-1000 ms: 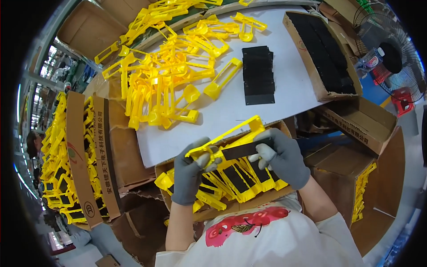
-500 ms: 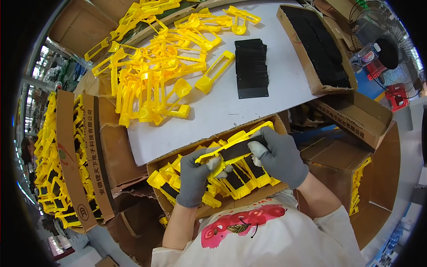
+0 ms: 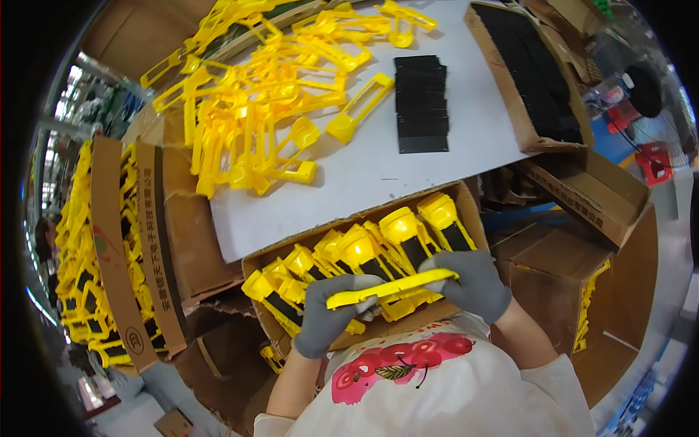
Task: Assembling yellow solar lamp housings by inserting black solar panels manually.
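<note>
Between my two grey-gloved hands I hold a yellow plastic frame point(image 3: 393, 288), turned so that mostly its long thin edge shows. My left hand point(image 3: 328, 306) grips its left end, with the fingers closed round it. At the other end, my right hand point(image 3: 473, 284) is closed on the frame too. Just beneath and beyond lies an open cardboard box point(image 3: 349, 216), where several yellow frames with black strips point(image 3: 362, 247) lean side by side. Whether the held frame carries a black strip is hidden from this angle.
Loose yellow frames point(image 3: 251, 109) are heaped on the white table point(image 3: 364, 171). A stack of black strips point(image 3: 422, 105) lies right of them, and a carton of black strips point(image 3: 520, 73) stands at the far right. Filled boxes point(image 3: 109, 240) stand at the left; a fan point(image 3: 641, 91) is beyond.
Both hands have lowered toward me and tilted the frame, so its black-strip face no longer shows. More of the frames in the box are uncovered. The view has shifted slightly.
</note>
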The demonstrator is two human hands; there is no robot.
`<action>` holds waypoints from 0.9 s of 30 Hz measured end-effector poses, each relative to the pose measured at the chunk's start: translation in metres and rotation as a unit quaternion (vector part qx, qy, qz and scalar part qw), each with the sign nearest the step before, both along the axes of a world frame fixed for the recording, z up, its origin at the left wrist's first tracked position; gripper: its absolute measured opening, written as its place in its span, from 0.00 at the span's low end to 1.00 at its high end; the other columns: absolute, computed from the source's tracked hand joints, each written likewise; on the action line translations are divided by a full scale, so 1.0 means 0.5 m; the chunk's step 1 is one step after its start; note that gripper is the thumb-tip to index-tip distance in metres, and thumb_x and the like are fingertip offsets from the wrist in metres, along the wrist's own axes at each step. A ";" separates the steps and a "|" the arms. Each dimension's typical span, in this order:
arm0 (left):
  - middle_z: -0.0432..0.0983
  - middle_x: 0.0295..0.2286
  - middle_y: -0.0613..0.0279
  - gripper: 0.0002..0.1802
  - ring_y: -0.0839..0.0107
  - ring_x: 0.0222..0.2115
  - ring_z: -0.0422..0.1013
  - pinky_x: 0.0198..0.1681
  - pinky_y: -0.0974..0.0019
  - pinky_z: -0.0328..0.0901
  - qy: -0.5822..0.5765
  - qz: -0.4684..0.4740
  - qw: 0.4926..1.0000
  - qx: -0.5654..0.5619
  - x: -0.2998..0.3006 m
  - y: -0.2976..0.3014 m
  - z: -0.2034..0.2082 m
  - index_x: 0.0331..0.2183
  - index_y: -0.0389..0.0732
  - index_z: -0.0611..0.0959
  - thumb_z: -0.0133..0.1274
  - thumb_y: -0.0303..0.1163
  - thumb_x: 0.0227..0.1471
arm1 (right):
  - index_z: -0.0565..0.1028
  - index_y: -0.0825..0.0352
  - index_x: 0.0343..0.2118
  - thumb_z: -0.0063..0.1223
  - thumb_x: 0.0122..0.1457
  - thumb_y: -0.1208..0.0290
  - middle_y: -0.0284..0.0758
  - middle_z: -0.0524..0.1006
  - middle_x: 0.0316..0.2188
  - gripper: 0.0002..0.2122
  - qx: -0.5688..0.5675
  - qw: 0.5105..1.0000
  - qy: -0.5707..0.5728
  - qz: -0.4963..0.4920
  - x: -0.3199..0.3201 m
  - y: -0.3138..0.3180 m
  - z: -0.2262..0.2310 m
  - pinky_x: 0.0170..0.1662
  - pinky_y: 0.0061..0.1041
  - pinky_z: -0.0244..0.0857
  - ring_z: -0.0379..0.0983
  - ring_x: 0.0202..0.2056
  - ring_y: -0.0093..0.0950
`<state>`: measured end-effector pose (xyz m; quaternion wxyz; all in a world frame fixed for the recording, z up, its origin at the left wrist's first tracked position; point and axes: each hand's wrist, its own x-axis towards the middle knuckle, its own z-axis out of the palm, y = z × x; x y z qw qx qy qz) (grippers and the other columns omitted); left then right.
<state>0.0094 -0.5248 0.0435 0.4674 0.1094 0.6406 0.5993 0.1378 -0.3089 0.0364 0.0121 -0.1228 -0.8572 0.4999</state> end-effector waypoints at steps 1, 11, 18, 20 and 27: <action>0.80 0.27 0.60 0.13 0.78 0.25 0.75 0.28 0.76 0.70 -0.011 0.012 1.000 -0.010 0.011 -0.004 0.000 0.41 0.31 0.82 0.57 0.20 0.50 | 0.78 0.66 0.30 0.62 0.50 0.74 0.38 0.78 0.24 0.05 -0.027 0.999 -0.009 -0.023 0.005 -0.012 0.006 0.30 0.25 0.68 0.76 0.25 0.31; 0.77 0.25 0.65 0.09 0.80 0.22 0.73 0.23 0.78 0.68 0.031 -0.062 0.977 -0.201 -0.124 -0.095 0.084 0.37 0.36 0.79 0.56 0.22 0.50 | 0.76 0.64 0.42 0.64 0.48 0.63 0.28 0.75 0.21 0.19 -0.115 0.988 -0.095 -0.050 0.014 -0.036 0.010 0.25 0.19 0.65 0.71 0.18 0.18; 0.79 0.27 0.58 0.18 0.70 0.25 0.73 0.30 0.65 0.68 0.215 -0.228 0.923 -0.224 -0.233 -0.070 0.029 0.36 0.36 0.80 0.64 0.35 0.43 | 0.76 0.64 0.42 0.65 0.49 0.61 0.31 0.76 0.19 0.19 0.027 0.999 -0.014 -0.042 -0.023 -0.017 0.007 0.25 0.21 0.66 0.73 0.20 0.22; 0.79 0.28 0.50 0.25 0.53 0.31 0.75 0.34 0.53 0.67 0.417 -0.288 0.824 -0.253 -0.205 -0.021 -0.017 0.35 0.38 0.77 0.66 0.42 0.37 | 0.75 0.62 0.43 0.64 0.50 0.58 0.31 0.76 0.19 0.20 0.068 0.997 -0.021 -0.022 -0.031 -0.017 -0.012 0.25 0.24 0.67 0.75 0.20 0.28; 0.76 0.33 0.52 0.28 0.54 0.32 0.75 0.34 0.57 0.69 0.527 -0.266 0.736 -0.331 -0.142 0.022 0.009 0.39 0.41 0.74 0.66 0.42 0.37 | 0.72 0.57 0.48 0.62 0.50 0.52 0.28 0.77 0.20 0.24 0.137 0.987 -0.015 0.085 -0.027 -0.052 -0.062 0.25 0.25 0.67 0.75 0.21 0.28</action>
